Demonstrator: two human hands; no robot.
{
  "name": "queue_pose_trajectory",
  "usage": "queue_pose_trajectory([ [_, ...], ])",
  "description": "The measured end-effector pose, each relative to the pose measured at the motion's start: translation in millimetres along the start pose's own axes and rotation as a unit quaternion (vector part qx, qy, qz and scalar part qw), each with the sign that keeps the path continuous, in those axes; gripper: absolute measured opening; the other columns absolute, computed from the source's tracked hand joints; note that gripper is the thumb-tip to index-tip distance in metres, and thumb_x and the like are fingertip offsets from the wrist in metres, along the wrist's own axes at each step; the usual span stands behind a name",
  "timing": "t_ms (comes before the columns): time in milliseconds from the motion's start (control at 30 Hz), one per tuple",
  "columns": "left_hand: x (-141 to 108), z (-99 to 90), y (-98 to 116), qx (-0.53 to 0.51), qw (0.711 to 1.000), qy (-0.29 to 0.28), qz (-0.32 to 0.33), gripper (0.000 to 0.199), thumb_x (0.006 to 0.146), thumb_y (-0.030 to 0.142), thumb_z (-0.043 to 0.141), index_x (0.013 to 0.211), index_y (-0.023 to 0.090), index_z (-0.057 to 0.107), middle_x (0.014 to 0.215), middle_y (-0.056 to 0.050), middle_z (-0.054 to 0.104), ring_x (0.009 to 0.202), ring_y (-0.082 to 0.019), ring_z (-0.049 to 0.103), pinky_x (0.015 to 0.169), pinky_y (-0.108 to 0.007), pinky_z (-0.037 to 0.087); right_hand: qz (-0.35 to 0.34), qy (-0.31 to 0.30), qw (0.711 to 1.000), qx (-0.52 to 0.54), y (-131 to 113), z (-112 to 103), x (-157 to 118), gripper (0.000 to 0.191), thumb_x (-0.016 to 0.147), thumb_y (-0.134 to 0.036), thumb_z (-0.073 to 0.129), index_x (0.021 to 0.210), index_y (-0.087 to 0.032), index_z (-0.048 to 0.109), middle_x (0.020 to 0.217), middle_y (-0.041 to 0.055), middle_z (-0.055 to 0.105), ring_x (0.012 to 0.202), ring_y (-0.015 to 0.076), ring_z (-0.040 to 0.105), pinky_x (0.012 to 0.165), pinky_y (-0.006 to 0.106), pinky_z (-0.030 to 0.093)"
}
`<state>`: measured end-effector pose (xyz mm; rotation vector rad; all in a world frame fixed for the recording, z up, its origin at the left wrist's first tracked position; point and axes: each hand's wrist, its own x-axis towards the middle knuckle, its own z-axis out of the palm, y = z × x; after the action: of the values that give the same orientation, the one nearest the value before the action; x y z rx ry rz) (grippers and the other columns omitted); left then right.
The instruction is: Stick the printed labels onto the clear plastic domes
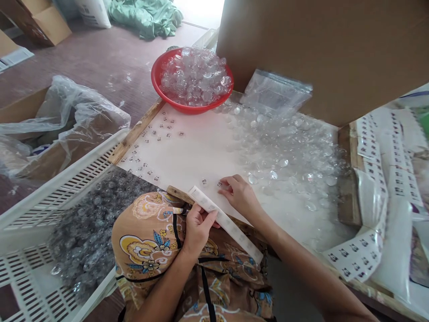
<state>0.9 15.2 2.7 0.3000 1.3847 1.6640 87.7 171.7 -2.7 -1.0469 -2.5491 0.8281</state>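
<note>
My left hand (pixel 198 223) is closed around a long white sticker strip (pixel 231 228), thumb on top, held slantwise over my lap at the board's near edge. My right hand (pixel 239 192) pinches at a small clear disc (pixel 220 184) with a dark print, low over the white board (pixel 191 147). Just left of those fingertips lies another printed clear disc (pixel 204 182). More printed discs (pixel 144 166) are scattered along the board's left side. Many plain clear pieces (pixel 284 147) are spread over its right side.
A red basin (pixel 157 89) heaped with clear pieces stands at the board's far edge, near a clear plastic bag (pixel 275 91). At left, a white slatted crate (pixel 63 179) holds many finished-looking pieces. Panda-print sticker sheets (pixel 358 252) hang at right. A large cardboard panel (pixel 318 53) rises behind.
</note>
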Motion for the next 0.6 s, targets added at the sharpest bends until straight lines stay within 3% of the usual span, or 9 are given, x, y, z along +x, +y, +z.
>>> queue_pose_trajectory([
  [133,0,0.5,1,0.005,1.000,0.006,0.001,0.029,0.072,0.037,0.077,0.080,0.016,0.060,0.071,-0.001,0.063,0.061,-0.014,0.061,0.049,-0.025,0.057,0.005,0.001,1.000,0.028,-17,13,27,0.022,0.081,-0.011,0.064,0.102,-0.014,0.068,0.095,0.0111,0.067,0.082,0.0200,0.065,0.079,0.034,0.052],
  [200,-1,0.5,3,0.006,1.000,0.012,0.004,0.029,0.071,0.038,0.077,0.079,0.016,0.060,0.070,0.000,0.062,0.061,-0.014,0.060,0.049,-0.025,0.056,-0.023,-0.032,0.995,0.087,-33,25,46,0.026,0.081,-0.007,0.061,0.104,-0.016,0.069,0.097,0.0106,0.070,0.087,0.0195,0.066,0.085,0.035,0.052],
  [300,-2,0.0,4,0.004,1.000,0.029,0.008,0.030,0.071,0.040,0.077,0.081,0.017,0.061,0.069,0.001,0.061,0.058,-0.013,0.059,0.048,-0.025,0.056,-0.072,-0.135,0.959,0.238,-56,41,69,0.029,0.084,-0.007,0.056,0.106,-0.019,0.070,0.102,0.0075,0.073,0.092,0.0165,0.068,0.089,0.033,0.053],
  [367,-2,-0.5,4,0.000,0.999,0.038,0.011,0.031,0.071,0.041,0.077,0.081,0.017,0.061,0.069,0.001,0.061,0.056,-0.013,0.058,0.048,-0.025,0.056,-0.069,-0.149,0.936,0.310,-63,45,78,0.029,0.085,-0.010,0.054,0.108,-0.020,0.070,0.107,0.0069,0.073,0.095,0.0157,0.069,0.089,0.034,0.054],
  [467,-2,-0.7,4,-0.013,0.999,0.032,0.013,0.033,0.070,0.043,0.077,0.083,0.017,0.061,0.070,0.000,0.062,0.058,-0.013,0.059,0.049,-0.025,0.055,-0.037,-0.083,0.932,0.351,-64,29,80,0.024,0.084,-0.017,0.058,0.105,-0.019,0.069,0.103,0.0079,0.074,0.093,0.0168,0.070,0.088,0.036,0.055],
  [600,-1,-0.8,3,-0.021,0.999,0.022,0.010,0.037,0.069,0.045,0.078,0.087,0.016,0.063,0.071,-0.001,0.064,0.057,-0.013,0.058,0.048,-0.026,0.055,-0.049,-0.055,0.892,0.446,-81,-26,52,0.022,0.082,-0.034,0.067,0.099,-0.020,0.067,0.098,0.0065,0.073,0.088,0.0161,0.069,0.080,0.032,0.056],
])
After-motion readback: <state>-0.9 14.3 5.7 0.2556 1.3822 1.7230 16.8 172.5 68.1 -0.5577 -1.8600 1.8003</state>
